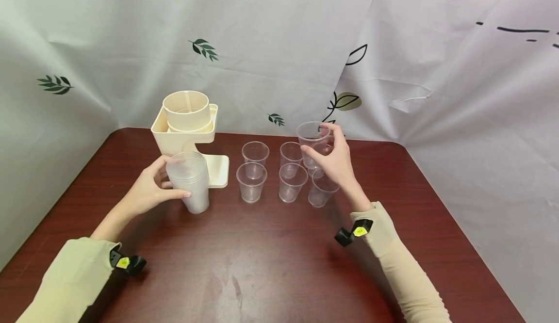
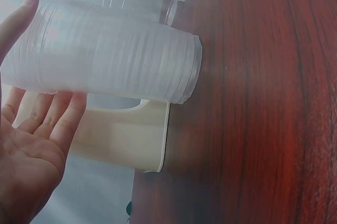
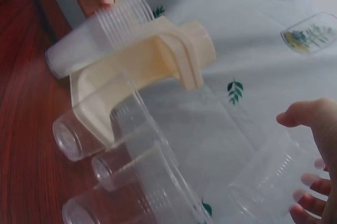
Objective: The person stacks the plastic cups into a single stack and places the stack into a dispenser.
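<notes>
My left hand (image 1: 150, 187) grips a tall nested stack of clear plastic cups (image 1: 192, 182), thumb on the near side and fingers round the far side. The left wrist view shows the stack's many ridges (image 2: 110, 50) side on, its base close to the tabletop. On the right, my right hand (image 1: 334, 160) holds a single clear plastic cup (image 1: 311, 141) between thumb and fingers, at the back right of the set-out cups. Several upright cups stand in two rows between the hands, among them a front-left cup (image 1: 251, 185) and a front-right cup (image 1: 322, 189), the latter partly behind my wrist.
A cream plastic stand (image 1: 174, 141) with a round holder (image 1: 187, 119) on top stands behind the stack, its flat foot (image 1: 218, 170) reaching right. A white patterned curtain (image 1: 244, 71) hangs along the back of the dark red wooden table (image 1: 262, 255).
</notes>
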`<act>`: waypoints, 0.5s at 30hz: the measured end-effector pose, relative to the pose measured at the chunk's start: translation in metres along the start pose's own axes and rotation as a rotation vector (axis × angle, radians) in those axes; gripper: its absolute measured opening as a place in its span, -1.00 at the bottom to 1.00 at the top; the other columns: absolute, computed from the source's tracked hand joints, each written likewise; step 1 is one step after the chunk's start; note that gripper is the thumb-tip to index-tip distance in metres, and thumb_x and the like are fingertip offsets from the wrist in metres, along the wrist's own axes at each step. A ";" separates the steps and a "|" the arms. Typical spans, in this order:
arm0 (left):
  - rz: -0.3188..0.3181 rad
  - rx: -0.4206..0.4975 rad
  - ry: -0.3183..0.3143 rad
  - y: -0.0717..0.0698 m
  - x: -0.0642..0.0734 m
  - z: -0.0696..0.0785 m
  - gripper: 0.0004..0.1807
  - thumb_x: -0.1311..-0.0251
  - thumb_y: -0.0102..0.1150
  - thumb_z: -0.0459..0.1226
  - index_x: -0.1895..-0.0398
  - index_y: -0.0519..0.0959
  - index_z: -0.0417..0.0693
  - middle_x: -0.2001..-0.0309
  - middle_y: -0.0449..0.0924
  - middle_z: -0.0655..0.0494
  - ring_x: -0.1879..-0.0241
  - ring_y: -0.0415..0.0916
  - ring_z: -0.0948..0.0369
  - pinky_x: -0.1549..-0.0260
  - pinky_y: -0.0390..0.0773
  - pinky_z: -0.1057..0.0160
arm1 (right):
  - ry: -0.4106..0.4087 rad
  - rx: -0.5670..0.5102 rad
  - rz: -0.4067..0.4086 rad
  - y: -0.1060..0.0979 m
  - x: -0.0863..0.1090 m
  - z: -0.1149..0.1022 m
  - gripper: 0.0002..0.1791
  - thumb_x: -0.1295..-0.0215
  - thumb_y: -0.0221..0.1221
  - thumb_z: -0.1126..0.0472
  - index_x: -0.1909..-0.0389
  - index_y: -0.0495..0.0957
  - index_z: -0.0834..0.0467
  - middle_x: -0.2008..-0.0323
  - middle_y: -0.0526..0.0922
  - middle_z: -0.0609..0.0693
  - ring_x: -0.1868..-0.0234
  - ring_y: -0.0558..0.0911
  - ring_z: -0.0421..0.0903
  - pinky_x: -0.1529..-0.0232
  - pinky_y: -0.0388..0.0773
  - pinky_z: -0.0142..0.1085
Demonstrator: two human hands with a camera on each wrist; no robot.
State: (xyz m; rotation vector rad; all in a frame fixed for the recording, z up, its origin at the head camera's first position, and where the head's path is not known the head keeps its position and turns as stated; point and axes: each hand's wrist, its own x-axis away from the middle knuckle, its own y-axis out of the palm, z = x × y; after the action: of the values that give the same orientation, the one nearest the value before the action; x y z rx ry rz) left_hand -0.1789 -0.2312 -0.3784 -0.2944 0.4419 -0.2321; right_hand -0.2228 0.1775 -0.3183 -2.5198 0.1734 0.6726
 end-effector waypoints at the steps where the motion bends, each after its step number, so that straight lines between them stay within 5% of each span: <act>1: 0.000 -0.004 0.000 0.000 0.000 0.000 -0.27 0.22 0.42 -0.63 -0.08 0.33 -0.14 -0.04 0.46 0.39 0.08 0.53 0.49 0.22 0.62 0.51 | -0.003 -0.007 -0.002 0.001 0.000 -0.002 -0.29 -0.01 0.42 0.11 -0.18 0.33 0.13 -0.01 0.48 0.16 0.17 0.49 -0.05 0.13 0.46 -0.25; 15: -0.005 0.001 -0.005 0.000 -0.001 0.000 -0.27 0.22 0.42 -0.63 -0.08 0.33 -0.12 -0.05 0.45 0.38 0.08 0.53 0.48 0.21 0.61 0.51 | 0.006 -0.098 -0.076 0.011 0.007 -0.048 -0.30 -0.07 0.37 0.26 -0.24 0.29 0.23 -0.06 0.44 0.26 0.14 0.48 0.12 0.17 0.45 -0.18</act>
State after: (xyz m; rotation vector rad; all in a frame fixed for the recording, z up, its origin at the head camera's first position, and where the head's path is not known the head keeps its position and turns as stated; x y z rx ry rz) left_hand -0.1797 -0.2313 -0.3779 -0.2956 0.4357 -0.2363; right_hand -0.1993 0.1435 -0.2912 -2.6081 0.0471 0.6578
